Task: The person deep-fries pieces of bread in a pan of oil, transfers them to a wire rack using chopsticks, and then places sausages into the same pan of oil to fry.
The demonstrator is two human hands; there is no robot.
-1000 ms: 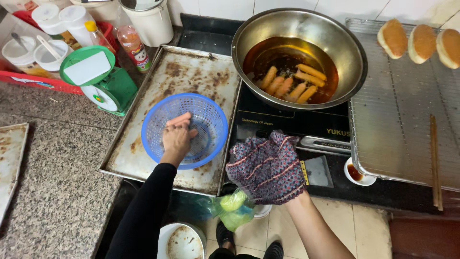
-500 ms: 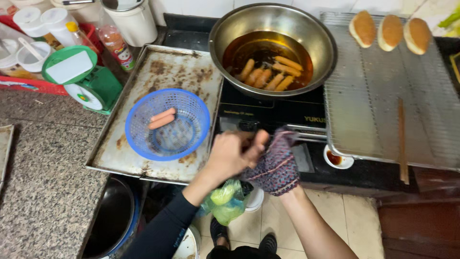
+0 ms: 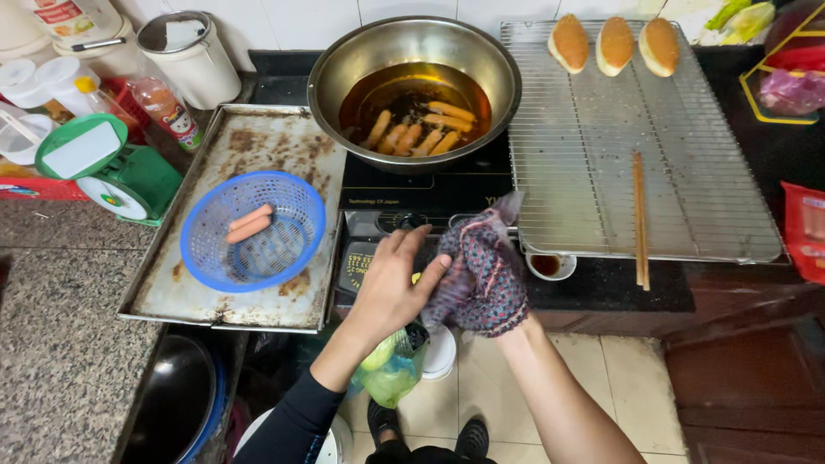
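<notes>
My left hand (image 3: 391, 283) is bare and grips the edge of the patterned cloth glove (image 3: 490, 275) that covers my right hand (image 3: 481, 279), just in front of the black induction cooker (image 3: 412, 193). To the left, a blue plastic strainer basket (image 3: 252, 230) holds two sausages (image 3: 247, 223) and rests on a stained metal baking tray (image 3: 236, 206). Behind my hands a steel bowl (image 3: 414, 90) of hot oil sits on the cooker with several sausages (image 3: 417, 129) frying in it.
A wire cooling rack (image 3: 636, 146) at the right carries three buns (image 3: 614, 41) and wooden chopsticks (image 3: 638, 215). A small sauce cup (image 3: 548, 265) sits under its edge. A green kitchen scale (image 3: 103, 167), a sauce bottle (image 3: 168, 110) and a white lidded container (image 3: 191, 58) stand at the left.
My left hand left the blue basket, where two sausages now lie, and came across to the gloved right hand. It now grips the glove's edge.
</notes>
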